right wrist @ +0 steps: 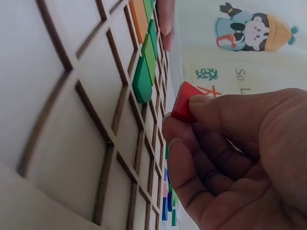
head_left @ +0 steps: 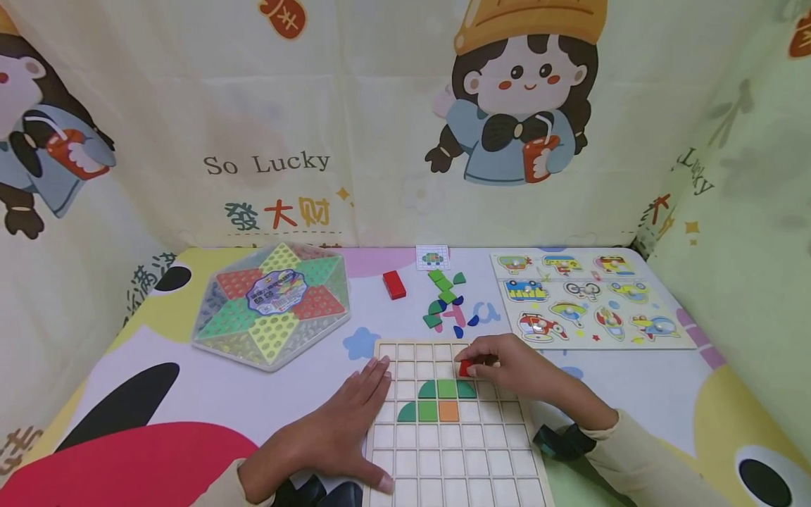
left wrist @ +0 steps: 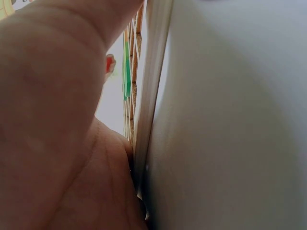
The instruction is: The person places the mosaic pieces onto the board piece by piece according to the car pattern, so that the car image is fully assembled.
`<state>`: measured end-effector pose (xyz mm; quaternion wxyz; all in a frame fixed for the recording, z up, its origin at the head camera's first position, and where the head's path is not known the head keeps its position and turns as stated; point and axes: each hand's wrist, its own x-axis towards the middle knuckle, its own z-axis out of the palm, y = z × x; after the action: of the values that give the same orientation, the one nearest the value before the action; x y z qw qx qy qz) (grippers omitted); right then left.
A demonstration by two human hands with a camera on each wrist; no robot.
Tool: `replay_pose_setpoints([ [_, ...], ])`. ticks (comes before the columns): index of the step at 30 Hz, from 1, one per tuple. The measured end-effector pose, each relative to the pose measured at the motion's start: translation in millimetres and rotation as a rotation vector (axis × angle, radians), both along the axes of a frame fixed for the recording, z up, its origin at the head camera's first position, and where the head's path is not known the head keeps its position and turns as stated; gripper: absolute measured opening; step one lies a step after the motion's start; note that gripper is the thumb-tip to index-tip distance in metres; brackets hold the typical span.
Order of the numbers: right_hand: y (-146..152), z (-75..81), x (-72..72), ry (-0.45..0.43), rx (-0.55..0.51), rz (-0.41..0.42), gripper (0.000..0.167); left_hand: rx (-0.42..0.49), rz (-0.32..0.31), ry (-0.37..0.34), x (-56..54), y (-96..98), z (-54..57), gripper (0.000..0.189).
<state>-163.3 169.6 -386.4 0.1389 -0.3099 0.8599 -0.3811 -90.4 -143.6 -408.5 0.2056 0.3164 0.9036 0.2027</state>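
A wooden grid board (head_left: 456, 458) lies in front of me, seen edge-on in the left wrist view. My left hand (head_left: 338, 426) rests along its left side, fingers extended and thumb near the lower left edge. Over the upper part of the board, my right hand (head_left: 507, 366) pinches a red square tile (right wrist: 184, 101) between thumb and fingers, above the grid in the right wrist view. Two rows of tiles sit in the cells: green squares (head_left: 446, 389), dark green quarter-rounds (head_left: 407, 412) and an orange square (head_left: 448, 411).
Beyond the board lie loose green tiles (head_left: 447, 296), blue pieces (head_left: 473, 320), a red stack (head_left: 394, 284) and a small pattern card (head_left: 433, 258). A hexagonal game box (head_left: 222, 338) stands left. A vehicle puzzle board (head_left: 551, 339) lies at the back right.
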Motion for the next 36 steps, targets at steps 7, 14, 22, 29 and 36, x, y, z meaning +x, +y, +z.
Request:
replay_pose_setpoints([
  [7,-1,-3.0,8.5,-0.005,-0.028,0.042,0.024,0.017,-0.011,0.015,-0.7,-2.0,1.2,0.127],
  [14,-1,0.0,17.6,-0.061,-0.026,0.116,0.022,0.025,-0.011,0.015,-0.6,-1.3,0.9,0.127],
  [22,0,0.0,24.8,-0.134,-0.01,0.161,0.02,0.026,-0.012,0.016,-0.8,-0.6,1.4,0.127],
  [29,1,0.7,27.5,-0.169,0.013,0.169,0.019,0.024,-0.009,0.019,-0.3,-0.1,1.7,0.127],
  [36,-1,-2.2,27.9,-0.13,0.013,0.138,0.015,0.02,-0.008,0.017,-0.4,-0.1,0.9,0.128],
])
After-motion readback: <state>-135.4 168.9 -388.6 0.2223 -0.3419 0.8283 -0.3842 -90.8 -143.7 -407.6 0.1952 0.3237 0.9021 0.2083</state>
